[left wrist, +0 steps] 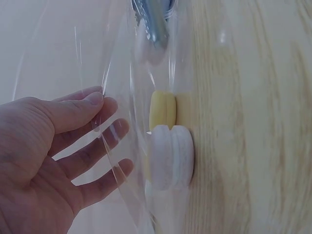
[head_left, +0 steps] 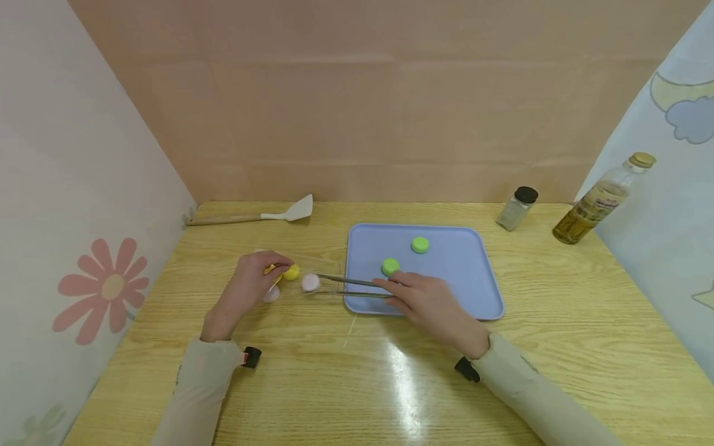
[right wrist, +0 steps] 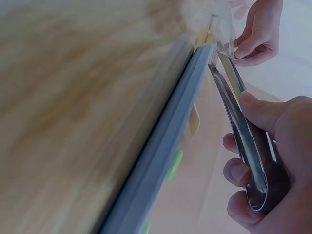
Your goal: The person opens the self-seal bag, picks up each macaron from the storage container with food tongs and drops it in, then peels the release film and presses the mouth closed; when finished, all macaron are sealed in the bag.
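On the wooden counter [head_left: 312, 371], the left hand's [head_left: 253, 282] grip is pinched on a clear plastic bag [left wrist: 139, 97], other fingers spread; the left wrist view shows this film plainly, the head view only faintly. Inside are yellow macaron-shaped rounds [head_left: 291, 272] and pale pink ones [head_left: 310, 283], one between the tips of silver metal tongs [right wrist: 239, 129]. The right hand's [head_left: 426, 303] grip curls round their bent end, visible in the right wrist view. Their long axis runs left to right, tips pointing left.

Tongs [left wrist: 156, 24] blurry, L wrist cam
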`<state>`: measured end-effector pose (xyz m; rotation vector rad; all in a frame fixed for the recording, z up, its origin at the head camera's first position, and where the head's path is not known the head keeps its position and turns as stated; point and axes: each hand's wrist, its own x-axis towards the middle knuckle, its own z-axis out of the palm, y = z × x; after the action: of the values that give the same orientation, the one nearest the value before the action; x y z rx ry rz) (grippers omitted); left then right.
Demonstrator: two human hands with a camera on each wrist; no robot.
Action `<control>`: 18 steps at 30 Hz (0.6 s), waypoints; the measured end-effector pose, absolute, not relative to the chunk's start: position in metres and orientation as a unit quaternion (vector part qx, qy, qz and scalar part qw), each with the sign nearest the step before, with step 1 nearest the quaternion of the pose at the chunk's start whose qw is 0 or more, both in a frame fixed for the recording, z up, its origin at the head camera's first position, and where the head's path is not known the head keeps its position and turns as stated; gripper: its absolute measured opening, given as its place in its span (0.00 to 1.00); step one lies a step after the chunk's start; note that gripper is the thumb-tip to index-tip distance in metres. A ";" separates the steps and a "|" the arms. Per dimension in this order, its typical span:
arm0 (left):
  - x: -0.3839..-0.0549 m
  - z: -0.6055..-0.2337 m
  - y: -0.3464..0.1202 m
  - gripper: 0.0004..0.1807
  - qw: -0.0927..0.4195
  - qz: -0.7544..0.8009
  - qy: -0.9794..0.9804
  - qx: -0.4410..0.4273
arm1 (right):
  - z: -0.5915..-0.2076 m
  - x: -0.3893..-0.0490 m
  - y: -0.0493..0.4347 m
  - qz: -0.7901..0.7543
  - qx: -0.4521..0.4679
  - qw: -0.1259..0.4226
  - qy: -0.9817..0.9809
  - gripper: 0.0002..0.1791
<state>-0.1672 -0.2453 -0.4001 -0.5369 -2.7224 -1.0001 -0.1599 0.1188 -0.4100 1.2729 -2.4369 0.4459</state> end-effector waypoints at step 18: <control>-0.167 -0.400 -0.245 0.07 0.090 -0.334 -0.921 -0.177 | -0.407 -0.167 0.081 0.124 0.487 0.188 -0.844 0.21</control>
<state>-0.1672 -0.2451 -0.4004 -0.5270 -2.7384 -0.9938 -0.1667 0.0813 -0.4068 1.3706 -2.3752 0.3483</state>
